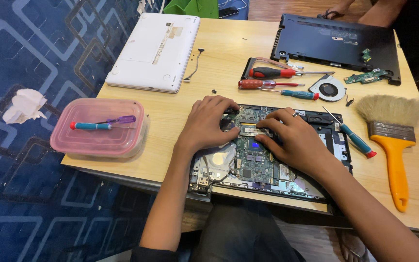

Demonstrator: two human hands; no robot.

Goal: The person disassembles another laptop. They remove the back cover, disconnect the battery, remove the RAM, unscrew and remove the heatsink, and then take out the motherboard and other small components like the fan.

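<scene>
An opened laptop base [330, 140] lies at the near edge of a wooden table [219, 53], its green circuit board [253, 162] exposed. My left hand [207, 123] rests on the board's upper left part, fingers curled down onto it. My right hand [297, 138] presses on the board's upper middle, fingertips at a small memory strip [254, 131]. A ring sits on one finger of my right hand. Neither hand holds a tool.
Several screwdrivers [272, 73] and a loose fan [329, 89] lie behind the laptop. A yellow-handled brush [394, 145] lies at the right. A black bottom cover [335, 43], a white laptop [153, 51] and a pink lidded box [98, 128] are around. Another person's limbs show at the far right.
</scene>
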